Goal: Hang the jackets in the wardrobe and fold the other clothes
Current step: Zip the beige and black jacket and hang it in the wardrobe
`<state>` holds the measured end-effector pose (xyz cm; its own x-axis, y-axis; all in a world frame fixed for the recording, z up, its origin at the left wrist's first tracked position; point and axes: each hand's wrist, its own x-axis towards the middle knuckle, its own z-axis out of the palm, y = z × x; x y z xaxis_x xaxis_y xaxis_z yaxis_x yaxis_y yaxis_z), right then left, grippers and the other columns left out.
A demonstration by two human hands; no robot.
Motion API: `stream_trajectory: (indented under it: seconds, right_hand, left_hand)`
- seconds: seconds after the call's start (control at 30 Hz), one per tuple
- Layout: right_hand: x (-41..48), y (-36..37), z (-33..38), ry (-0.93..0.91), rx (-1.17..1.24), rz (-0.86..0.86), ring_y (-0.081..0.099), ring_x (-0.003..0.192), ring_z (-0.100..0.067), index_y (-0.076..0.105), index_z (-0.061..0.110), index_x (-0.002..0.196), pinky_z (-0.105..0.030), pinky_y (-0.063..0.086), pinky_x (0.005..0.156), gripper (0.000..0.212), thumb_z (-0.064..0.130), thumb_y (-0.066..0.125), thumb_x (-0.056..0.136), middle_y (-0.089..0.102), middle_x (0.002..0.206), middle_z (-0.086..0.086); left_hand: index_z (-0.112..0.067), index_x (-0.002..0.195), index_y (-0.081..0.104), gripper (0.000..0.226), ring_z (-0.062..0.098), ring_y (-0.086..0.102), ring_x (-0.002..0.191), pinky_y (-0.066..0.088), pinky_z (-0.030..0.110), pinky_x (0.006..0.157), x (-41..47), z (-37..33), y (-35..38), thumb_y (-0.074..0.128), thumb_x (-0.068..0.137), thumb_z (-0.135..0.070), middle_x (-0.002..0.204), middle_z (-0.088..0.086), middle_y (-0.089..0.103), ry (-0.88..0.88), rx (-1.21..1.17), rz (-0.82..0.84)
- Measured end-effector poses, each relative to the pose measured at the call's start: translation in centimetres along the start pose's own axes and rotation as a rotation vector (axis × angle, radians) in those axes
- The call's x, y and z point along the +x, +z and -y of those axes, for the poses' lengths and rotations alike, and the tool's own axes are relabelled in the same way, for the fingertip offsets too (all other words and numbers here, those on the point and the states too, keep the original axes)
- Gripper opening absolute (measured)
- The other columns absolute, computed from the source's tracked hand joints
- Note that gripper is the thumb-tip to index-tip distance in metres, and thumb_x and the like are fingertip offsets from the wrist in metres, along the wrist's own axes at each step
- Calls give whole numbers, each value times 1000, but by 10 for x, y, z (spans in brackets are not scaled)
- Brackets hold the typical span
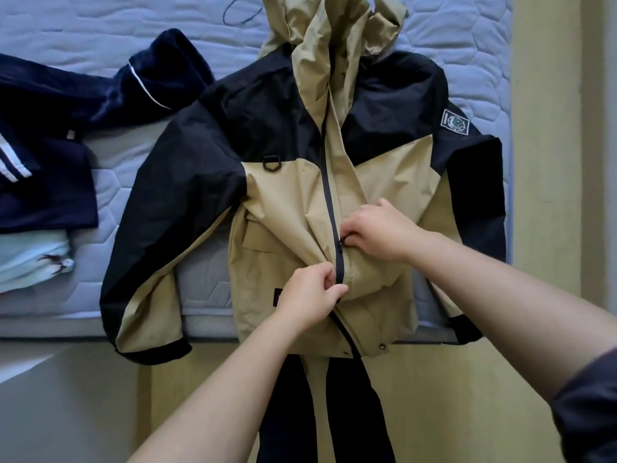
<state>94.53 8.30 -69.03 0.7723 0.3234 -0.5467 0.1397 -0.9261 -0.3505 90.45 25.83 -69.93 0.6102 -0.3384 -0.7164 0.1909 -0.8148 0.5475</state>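
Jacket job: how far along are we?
Done: nothing visibly hung or folded yet. In hand: the jacket lies flat on the mattress; the right hand pinches the zip pull and the left hand grips the jacket front just below it. Left: hang the jacket; the navy clothes beside it lie rumpled, unfolded. No wardrobe in view.
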Motion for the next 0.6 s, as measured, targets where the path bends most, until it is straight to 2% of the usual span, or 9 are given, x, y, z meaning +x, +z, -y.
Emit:
stream_trajectory:
  seconds: [0.1,0.27,0.33,0.4,0.47,0.53,0.6]
  right_hand:
    - [-9,0,-3,-1,189,26,60,96,-20,71,26,100,-34,41,88,18,29,55,93,70,98,5]
    - [-18,1,-19,34,412,-14,62,84,-23,75,16,91,-34,48,80,12,22,65,87,72,85,-4]
    - [-19,2,-24,29,434,-16,61,80,-20,75,13,89,-31,46,78,11,20,66,86,71,82,-4]
    - [-21,3,-27,14,446,-11,57,74,-17,74,12,87,-24,43,70,11,20,66,87,68,76,-1]
    - [-21,3,-32,20,448,-25,54,70,-15,73,14,85,-24,38,66,12,20,64,89,62,71,3]
    - [-18,-1,-39,27,396,-52,58,76,-18,73,15,87,-28,41,70,13,20,62,90,65,75,1]
    - [-8,-6,-44,-16,244,-48,61,85,-21,73,17,92,-31,45,74,14,20,60,90,69,87,-1]
  left_hand:
    - [-22,62,43,32,15,53,71,48,33,69,-1,-7,0,66,82,-34,66,-11,54,-53,-20,-40]
    - [-22,77,56,25,14,59,79,49,30,70,3,-31,0,65,79,-45,74,-10,61,-110,-84,-218]
    - [-20,77,56,27,16,59,80,50,31,71,10,-37,0,66,79,-45,73,-10,61,-115,-118,-241]
    - [-19,68,52,29,19,55,76,46,29,66,18,-41,-1,66,82,-41,68,-7,57,-110,-106,-217]
    - [-18,61,45,35,20,50,70,42,29,63,25,-41,-2,67,83,-35,62,-6,52,-114,-87,-174]
    - [-18,61,43,37,19,48,67,43,30,63,30,-39,-3,68,83,-34,62,-6,51,-115,-63,-129]
    - [-18,61,42,39,19,48,67,43,30,62,31,-37,-2,68,83,-36,63,-5,52,-106,-22,-107]
